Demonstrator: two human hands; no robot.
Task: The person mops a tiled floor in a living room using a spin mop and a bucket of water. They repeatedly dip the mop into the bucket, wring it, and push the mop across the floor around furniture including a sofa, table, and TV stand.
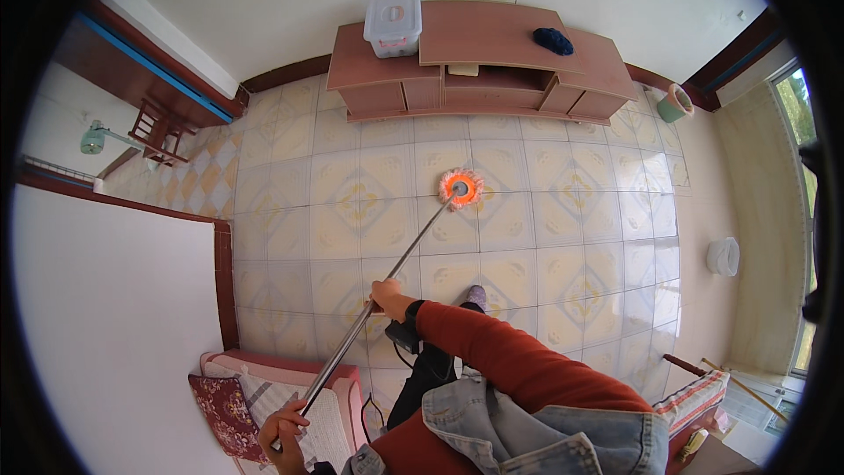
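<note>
A round mop head (pixel 461 189) with pinkish strands and an orange disc rests on the patterned tile floor (pixel 389 227). Its metal handle (pixel 422 237) runs diagonally from there down to the lower left. My right hand (pixel 390 299), below a red sleeve and a dark wristband, grips the handle partway along. Near the handle's upper end my left hand (pixel 285 435) is closed around it, above the pink sofa. One foot in a purple slipper (pixel 476 297) shows ahead of me on the tiles.
A reddish TV cabinet (pixel 488 36) along the wall carries a lidded plastic box (pixel 393 23) and dark blue cloth (pixel 553 41). A green bin (pixel 674 104) and a white bin (pixel 723 256) stand right. A sofa (pixel 343 379) with a floral cushion (pixel 227 415) is lower left.
</note>
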